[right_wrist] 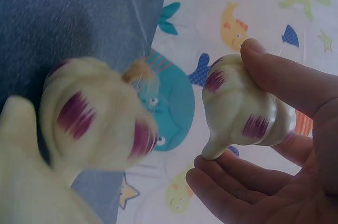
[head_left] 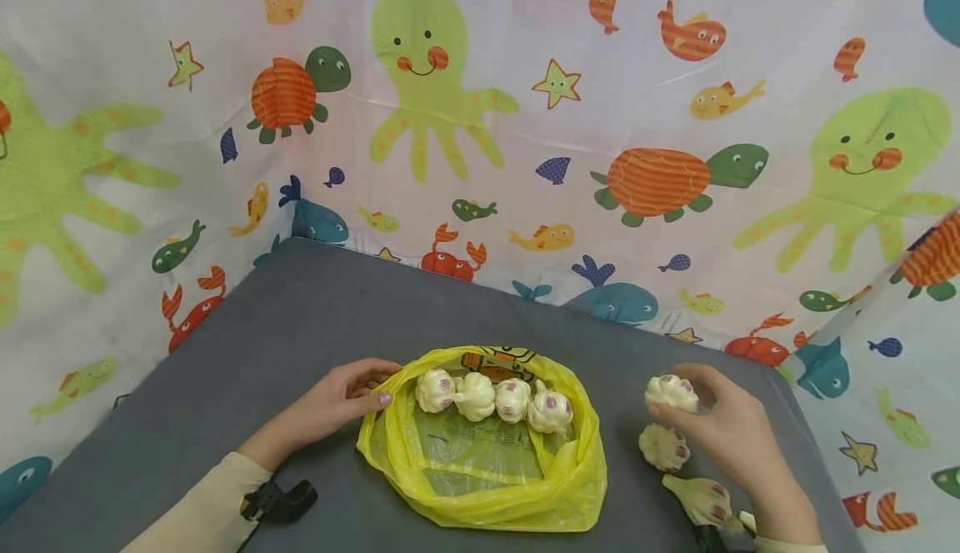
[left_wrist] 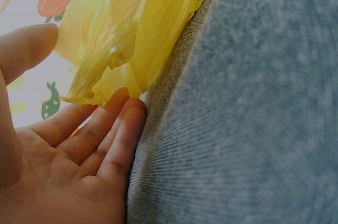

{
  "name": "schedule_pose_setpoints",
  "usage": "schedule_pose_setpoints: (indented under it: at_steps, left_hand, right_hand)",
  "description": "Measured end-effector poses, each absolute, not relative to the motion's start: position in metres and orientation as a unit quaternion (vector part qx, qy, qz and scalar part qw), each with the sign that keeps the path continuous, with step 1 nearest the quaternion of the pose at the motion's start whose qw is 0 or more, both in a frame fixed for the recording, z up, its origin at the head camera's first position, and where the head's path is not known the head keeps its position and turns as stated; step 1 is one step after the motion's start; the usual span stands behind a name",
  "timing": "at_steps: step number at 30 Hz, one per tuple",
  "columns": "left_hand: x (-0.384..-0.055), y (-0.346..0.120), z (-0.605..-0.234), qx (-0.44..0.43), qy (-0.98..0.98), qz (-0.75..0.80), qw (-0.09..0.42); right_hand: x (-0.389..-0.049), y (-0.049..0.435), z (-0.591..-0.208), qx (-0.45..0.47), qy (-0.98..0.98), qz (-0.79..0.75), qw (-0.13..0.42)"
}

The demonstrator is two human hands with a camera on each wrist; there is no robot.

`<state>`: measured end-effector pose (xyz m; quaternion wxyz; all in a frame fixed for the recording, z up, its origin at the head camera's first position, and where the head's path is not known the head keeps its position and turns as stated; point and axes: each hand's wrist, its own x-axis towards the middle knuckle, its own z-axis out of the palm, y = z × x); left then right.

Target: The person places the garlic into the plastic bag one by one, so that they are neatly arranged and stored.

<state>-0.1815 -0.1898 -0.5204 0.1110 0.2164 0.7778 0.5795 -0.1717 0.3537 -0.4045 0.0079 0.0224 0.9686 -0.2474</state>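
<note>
A yellow plastic bag [head_left: 517, 503] lies on the table with its mouth spread wide, and several white garlic bulbs [head_left: 476, 396] with purple patches sit in a row inside it. At the bag's left rim is my left hand [head_left: 352, 399]. In the left wrist view its extended fingers [left_wrist: 87, 137] touch the yellow plastic, the thumb standing apart from them. Right of the bag, my right hand [head_left: 723, 428] holds a garlic bulb [head_left: 671, 392] between thumb and fingers, above the table; the right wrist view shows this held bulb [right_wrist: 243, 102] with its stem pointing down.
Below the right hand, another garlic bulb [head_left: 663, 447] and a stemmed bulb [head_left: 703, 500] lie on the grey table [head_left: 330, 303]. Part of a further pale piece [head_left: 747, 521] shows beside the right wrist. A sea-animal printed curtain [head_left: 480, 203] surrounds the table's back and sides.
</note>
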Motion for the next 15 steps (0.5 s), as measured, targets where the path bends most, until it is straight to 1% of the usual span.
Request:
schedule_pose_setpoints:
  at_steps: [4, 15]
  left_hand:
    - [-0.182, -0.190, -0.520, 0.218, 0.781, 0.575, 0.111]
    - [-0.184, -0.191, -0.521, 0.220, 0.779, 0.576, 0.112]
  right_hand:
    - [-0.170, 0.346, -0.403, 0.005, 0.967, -0.254, -0.003]
    - [-0.170, 0.328, -0.398, -0.017, 0.965, -0.263, -0.013]
